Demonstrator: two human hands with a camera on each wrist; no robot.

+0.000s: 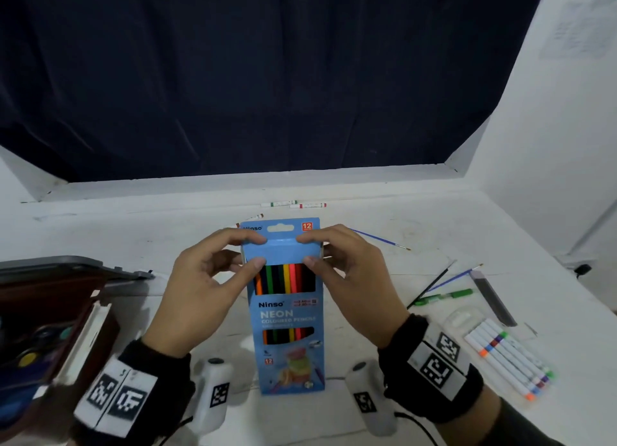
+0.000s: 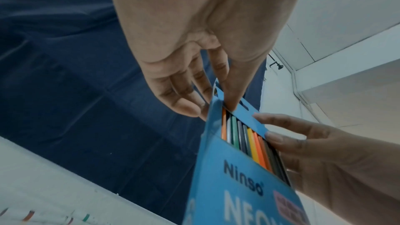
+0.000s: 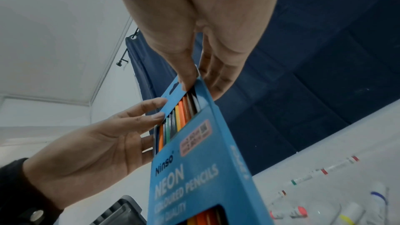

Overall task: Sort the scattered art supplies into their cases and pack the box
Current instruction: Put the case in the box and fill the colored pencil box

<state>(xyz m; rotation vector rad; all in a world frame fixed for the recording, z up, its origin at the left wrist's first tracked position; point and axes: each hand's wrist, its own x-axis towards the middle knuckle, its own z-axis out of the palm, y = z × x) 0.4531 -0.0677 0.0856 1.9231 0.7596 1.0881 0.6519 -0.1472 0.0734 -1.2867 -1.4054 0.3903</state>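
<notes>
Upright between both hands, a blue pencil box (image 1: 289, 315) marked "Ninso NEON" and "12" is held above the white table (image 1: 187, 232). Its top flap (image 1: 282, 250) is pinched on 1 side by the left hand (image 1: 203, 287) and on the other by the right hand (image 1: 354, 278), thumb in front and fingers behind in each case. Coloured pencils (image 1: 283, 278) are seen standing inside, just below the thumbs. From the left wrist, the left hand (image 2: 194, 67) is shown with its thumb on the flap (image 2: 249, 117) and the pencils (image 2: 249, 141) beneath it; the right hand (image 2: 314, 151) is seen gripping the far edge. From the right wrist, the right hand (image 3: 201, 49) is shown at the box (image 3: 203, 168) top, with the left hand (image 3: 103, 143) at the flap's other end. Left of the left hand, an open case of paints (image 1: 43, 332) is placed. Right of the right hand, a pack of markers (image 1: 510, 362), a green pen (image 1: 447, 295) and thin brushes (image 1: 444, 282) are laid. Beyond the hands, loose markers (image 1: 293, 204) and a blue brush (image 1: 380, 239) are scattered.
</notes>
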